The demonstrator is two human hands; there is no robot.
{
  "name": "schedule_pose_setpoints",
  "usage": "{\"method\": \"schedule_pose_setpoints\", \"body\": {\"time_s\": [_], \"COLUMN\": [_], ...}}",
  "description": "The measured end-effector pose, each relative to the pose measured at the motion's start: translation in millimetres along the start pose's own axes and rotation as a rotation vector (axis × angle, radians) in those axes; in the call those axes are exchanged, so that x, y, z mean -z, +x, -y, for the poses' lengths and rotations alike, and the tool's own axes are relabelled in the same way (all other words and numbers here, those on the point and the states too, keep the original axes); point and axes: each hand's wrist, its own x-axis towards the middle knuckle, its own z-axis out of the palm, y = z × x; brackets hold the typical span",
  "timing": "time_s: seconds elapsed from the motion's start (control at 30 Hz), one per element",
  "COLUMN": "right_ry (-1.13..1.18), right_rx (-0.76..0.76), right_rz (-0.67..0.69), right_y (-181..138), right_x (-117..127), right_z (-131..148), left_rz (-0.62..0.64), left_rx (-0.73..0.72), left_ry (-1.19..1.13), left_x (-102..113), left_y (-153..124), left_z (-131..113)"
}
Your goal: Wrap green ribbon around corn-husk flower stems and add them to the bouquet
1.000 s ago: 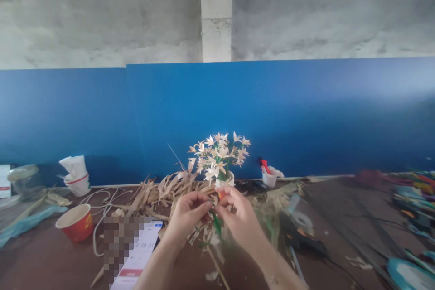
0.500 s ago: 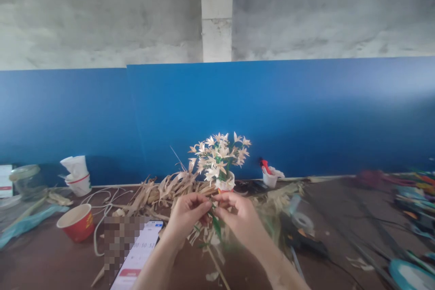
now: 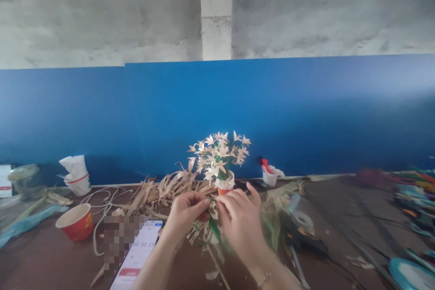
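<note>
Fingers of left hand (image 3: 186,212) pinching green stem (image 3: 214,227), right hand (image 3: 239,219) fingers curled on it, forearms converging

Handicraft workshop where flowers are made from dried husk.

A brown counter (image 3: 50,258), set against a blue panel (image 3: 306,113) under a bare concrete wall (image 3: 102,9), is strewn with dried husk strips (image 3: 163,190). A cup of finished pale flowers (image 3: 220,154) is stood behind them, and a green flower stem (image 3: 215,226) is held above the counter. Paper cups (image 3: 75,222), a tape roll (image 3: 301,219) and coloured materials (image 3: 414,186), blurred at the right, are spread around.
</note>
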Motion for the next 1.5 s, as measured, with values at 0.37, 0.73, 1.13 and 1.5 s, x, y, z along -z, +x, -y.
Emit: {"method": "schedule_pose_setpoints", "body": {"time_s": [0.37,0.73,1.13,1.5], "right_ry": [0.003,0.265,1.348,0.579], "right_rx": [0.036,-0.244,-1.031,-0.551], "right_rz": [-0.06,0.125,0.51,0.371], "right_y": [-1.3,1.7,-3.1,-1.6], "right_x": [-4.0,-0.3,-17.8,-10.0], "right_z": [2.4,4.2,-0.2,3.1], "left_rz": [0.135,0.08,0.185,0.078], "left_rx": [0.249,0.032,0.072,-0.025], "left_ry": [-0.287,-0.111,-0.045,0.163], "left_x": [-1.0,2.8,14.6,10.5], "left_y": [-1.1,1.3,-2.4,2.8], "left_z": [4.2,7.2,-5.7,4.1]}}
